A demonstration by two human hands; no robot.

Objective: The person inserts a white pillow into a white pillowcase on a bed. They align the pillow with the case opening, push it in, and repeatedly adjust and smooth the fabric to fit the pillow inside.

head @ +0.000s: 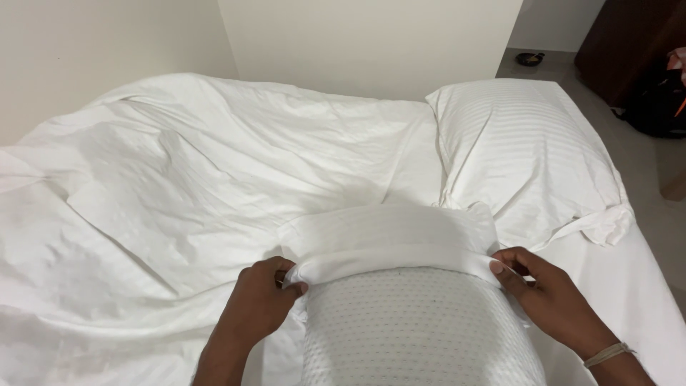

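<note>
A bare pillow (418, 329) with a dotted white cover lies lengthwise in front of me on the bed. Its far end sits inside a white striped pillowcase (389, 232), whose open edge is rolled up across the pillow. My left hand (261, 300) pinches the left corner of that rolled edge. My right hand (547, 293), with a thin band at the wrist, grips the right corner. Both hands hold the fabric tight against the pillow's sides.
A second pillow (522, 154) in a striped case lies at the far right of the bed. A crumpled white sheet (200, 171) covers the mattress to the left. A cream wall (371, 43) stands behind; dark furniture and a bag (654, 100) are at the far right on the floor.
</note>
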